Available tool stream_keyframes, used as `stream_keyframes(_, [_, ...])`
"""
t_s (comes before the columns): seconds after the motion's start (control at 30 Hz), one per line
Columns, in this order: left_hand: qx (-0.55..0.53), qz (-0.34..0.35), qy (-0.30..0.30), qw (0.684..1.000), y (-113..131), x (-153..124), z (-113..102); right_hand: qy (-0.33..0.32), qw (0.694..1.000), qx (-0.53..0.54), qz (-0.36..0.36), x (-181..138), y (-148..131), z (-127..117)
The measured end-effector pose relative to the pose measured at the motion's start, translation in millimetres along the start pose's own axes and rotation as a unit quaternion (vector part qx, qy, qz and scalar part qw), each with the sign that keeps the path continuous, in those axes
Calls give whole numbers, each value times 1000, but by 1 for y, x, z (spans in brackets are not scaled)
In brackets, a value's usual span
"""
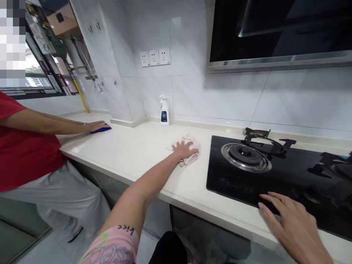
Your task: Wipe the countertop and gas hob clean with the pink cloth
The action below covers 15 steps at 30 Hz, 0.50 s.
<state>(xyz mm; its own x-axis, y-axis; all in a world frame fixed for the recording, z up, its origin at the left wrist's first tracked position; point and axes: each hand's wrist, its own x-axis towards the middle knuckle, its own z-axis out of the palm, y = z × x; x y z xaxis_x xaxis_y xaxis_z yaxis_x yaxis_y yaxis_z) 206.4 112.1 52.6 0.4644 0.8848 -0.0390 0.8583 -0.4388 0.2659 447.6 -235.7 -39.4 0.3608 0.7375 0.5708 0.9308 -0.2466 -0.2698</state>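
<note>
My left hand [182, 149] lies on a pale pink cloth [189, 160], pressing it against the white countertop [132, 154]. Its fingers are spread, and the cloth is bunched under and around them. To the right of the cloth sits a black gas stove [220, 176]. My right hand [294, 216] is at the stove's front edge, open and holding nothing, with its fingers stretched out. Whether it touches the glass I cannot tell. Behind the cloth, a white spray bottle [164, 113] with a dark label stands upright against the wall.
At the left, another person in a red shirt [30, 146] presses a blue cloth [101, 128] onto the counter. A burner grate [272, 145] rests at the stove's back, off the left burner [243, 154]. A range hood [280, 60] overhangs the stove. Wall sockets [154, 57] are above the bottle.
</note>
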Motion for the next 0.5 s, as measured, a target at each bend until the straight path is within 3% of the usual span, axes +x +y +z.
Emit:
stream_keyframes(0.1, [-10,63,-16,998,43,-1,12,-11,1000,-10,7,1,-2,-2])
stream_keyframes(0.2, [-15,116,-21,993,57,-30,17,-20,1000,-11,10,1,-4,-4])
stream_keyframes(0.3, [-17,162,-30,986,38,-87,17,-29,999,-17,14,1,-5,-4])
stream_keyframes(0.43, [-51,260,-35,964,-10,-176,15,-27,999,-22,11,1,-6,-4])
stream_keyframes(0.5, [-56,262,-41,963,-36,-203,10,-26,999,-21,6,1,-6,-5])
